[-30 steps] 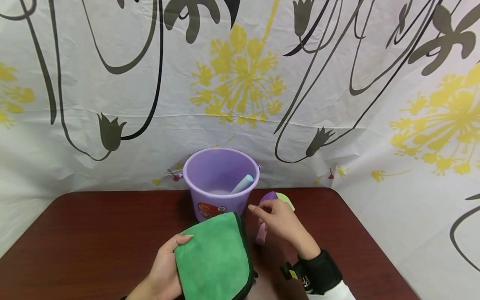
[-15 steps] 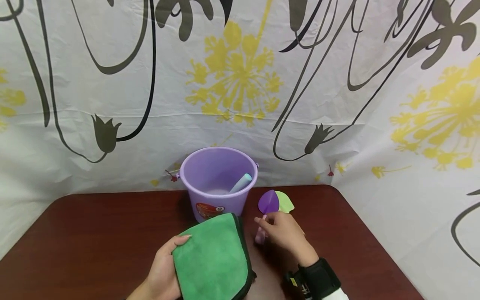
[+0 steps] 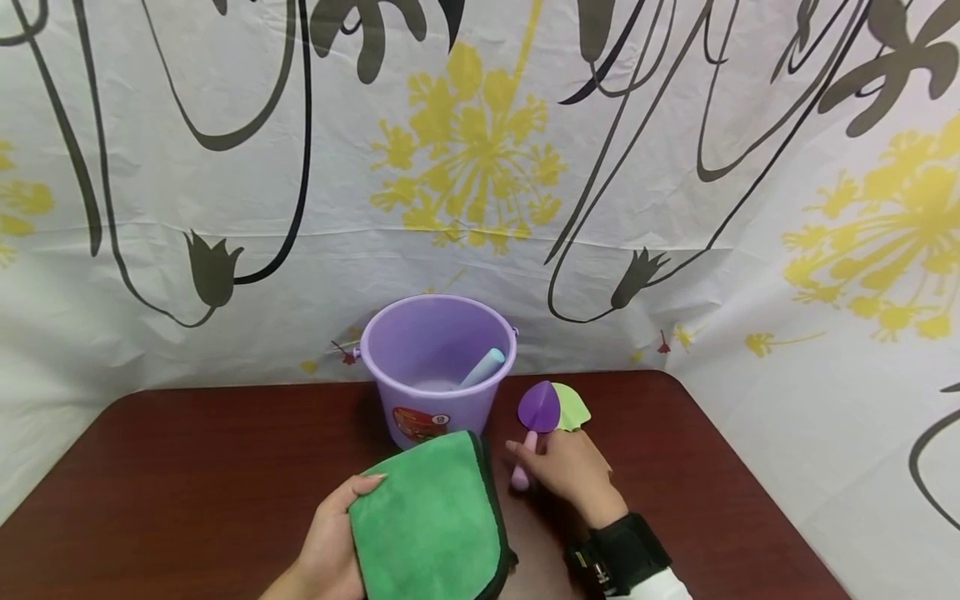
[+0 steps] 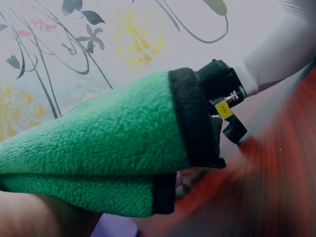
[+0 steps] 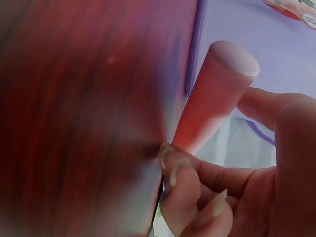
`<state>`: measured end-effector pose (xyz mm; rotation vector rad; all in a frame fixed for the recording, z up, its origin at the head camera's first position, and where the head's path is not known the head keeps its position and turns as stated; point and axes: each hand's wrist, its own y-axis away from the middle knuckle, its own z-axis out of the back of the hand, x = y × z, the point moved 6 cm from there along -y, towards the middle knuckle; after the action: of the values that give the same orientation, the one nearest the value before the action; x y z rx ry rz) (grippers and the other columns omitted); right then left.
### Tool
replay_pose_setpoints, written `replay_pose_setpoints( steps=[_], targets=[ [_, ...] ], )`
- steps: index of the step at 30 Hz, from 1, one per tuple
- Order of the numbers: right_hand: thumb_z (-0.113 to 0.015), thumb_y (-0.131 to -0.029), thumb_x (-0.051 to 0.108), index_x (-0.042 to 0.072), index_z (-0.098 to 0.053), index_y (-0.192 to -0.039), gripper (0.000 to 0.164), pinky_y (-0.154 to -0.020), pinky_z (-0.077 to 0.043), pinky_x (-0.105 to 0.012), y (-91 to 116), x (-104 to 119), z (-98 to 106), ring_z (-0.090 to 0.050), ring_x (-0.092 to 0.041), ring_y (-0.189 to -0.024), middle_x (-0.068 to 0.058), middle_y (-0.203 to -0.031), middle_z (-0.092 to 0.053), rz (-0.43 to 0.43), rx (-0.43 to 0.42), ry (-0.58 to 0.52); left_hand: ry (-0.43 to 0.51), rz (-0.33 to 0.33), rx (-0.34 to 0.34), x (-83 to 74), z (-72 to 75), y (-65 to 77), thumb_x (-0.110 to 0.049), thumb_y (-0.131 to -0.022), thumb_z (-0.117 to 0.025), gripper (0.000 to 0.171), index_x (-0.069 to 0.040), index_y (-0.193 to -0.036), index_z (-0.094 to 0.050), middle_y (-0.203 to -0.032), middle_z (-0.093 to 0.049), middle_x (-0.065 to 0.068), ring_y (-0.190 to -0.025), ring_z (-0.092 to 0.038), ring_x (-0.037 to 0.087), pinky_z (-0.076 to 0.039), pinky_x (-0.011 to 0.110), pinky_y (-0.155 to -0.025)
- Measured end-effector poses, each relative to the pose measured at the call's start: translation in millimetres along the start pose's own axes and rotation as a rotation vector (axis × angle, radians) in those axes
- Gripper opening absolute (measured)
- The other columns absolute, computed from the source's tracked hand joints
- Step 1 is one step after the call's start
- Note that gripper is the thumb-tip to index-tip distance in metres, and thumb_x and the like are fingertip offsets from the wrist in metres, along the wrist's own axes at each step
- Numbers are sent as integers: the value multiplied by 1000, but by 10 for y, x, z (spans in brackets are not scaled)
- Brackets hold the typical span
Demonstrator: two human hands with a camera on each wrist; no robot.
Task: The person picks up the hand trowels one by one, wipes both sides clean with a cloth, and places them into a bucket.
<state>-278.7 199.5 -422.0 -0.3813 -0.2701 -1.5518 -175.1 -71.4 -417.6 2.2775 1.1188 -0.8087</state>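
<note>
My left hand [image 3: 330,533] grips a folded green towel [image 3: 427,517] with a black edge, thumb on top, over the front of the table. In the left wrist view the thick towel [image 4: 98,133] covers most of my right hand. My right hand [image 3: 573,471] is low at the table beside a toy shovel with a purple blade [image 3: 539,406] and a pink handle [image 3: 521,479]. Its thumb crosses the handle from above. In the right wrist view the pink handle [image 5: 212,94] stands between the thumb and the curled fingertips [image 5: 173,160].
A purple bucket [image 3: 408,387] stands at the back of the dark red table [image 3: 225,483], with a light blue handle [image 3: 483,367] leaning inside it. A light green toy piece [image 3: 572,406] lies against the purple blade. A patterned white cloth [image 3: 300,192] hangs behind.
My right hand has come down and nearer from beside the bucket to the pink handle, uncovering the purple and green blades. My left hand keeps the towel in nearly the same spot.
</note>
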Motion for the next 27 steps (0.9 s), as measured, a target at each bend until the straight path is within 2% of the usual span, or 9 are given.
replay_pose_setpoints(
  steps=[3, 8, 13, 18, 24, 27],
  targets=[
    [-63, -86, 71, 18, -48, -56, 63, -43, -26, -27, -14, 11, -7, -42, -13, -49, 7, -51, -35, 17, -1, -3, -5, 4, -24, 12, 12, -7, -34, -110, -22, 35, -24, -130, -48, -126, -63, -9, -118, -62, 11, -51, 33, -107],
    [-67, -85, 66, 18, -52, -59, 57, -47, -34, -28, -31, 31, -41, -46, -13, -52, 7, -53, -40, 34, 42, -14, -7, 2, -42, 20, 24, -15, -34, -110, -23, 35, -23, -133, -47, -128, -63, -8, -119, -62, 12, -50, 33, -107],
    [-71, -86, 54, 18, -55, -58, 48, -51, -38, -30, -27, 28, -51, -51, -14, -56, 5, -55, -52, 30, 44, 60, -12, 7, -39, 26, 26, -23, -34, -110, -22, 35, -23, -132, -47, -127, -63, -8, -118, -62, 11, -51, 33, -107],
    [-70, -89, 39, 15, -54, -59, 42, -47, -36, -32, -7, 9, -35, -52, -17, -54, 0, -55, -53, 26, 19, 112, -15, 10, -40, 32, 25, -32, -34, -109, -23, 35, -23, -130, -49, -126, -63, -9, -117, -62, 11, -51, 32, -106],
    [-66, -90, 27, 14, -50, -52, 43, -42, -33, -31, 12, -7, -12, -49, -18, -49, -1, -51, -51, 20, -18, 110, 9, 7, 21, 38, 10, -30, -33, -110, -19, 39, -24, -129, -51, -127, -64, -9, -119, -62, 11, -50, 32, -107],
    [-65, -90, 24, 13, -49, -52, 42, -44, -34, -33, 12, -15, -6, -49, -19, -51, -3, -56, -53, 10, -30, 124, 2, 9, -3, 47, 28, -35, -34, -110, -20, 37, -24, -129, -50, -126, -63, -9, -119, -62, 11, -50, 32, -107]
  ],
)
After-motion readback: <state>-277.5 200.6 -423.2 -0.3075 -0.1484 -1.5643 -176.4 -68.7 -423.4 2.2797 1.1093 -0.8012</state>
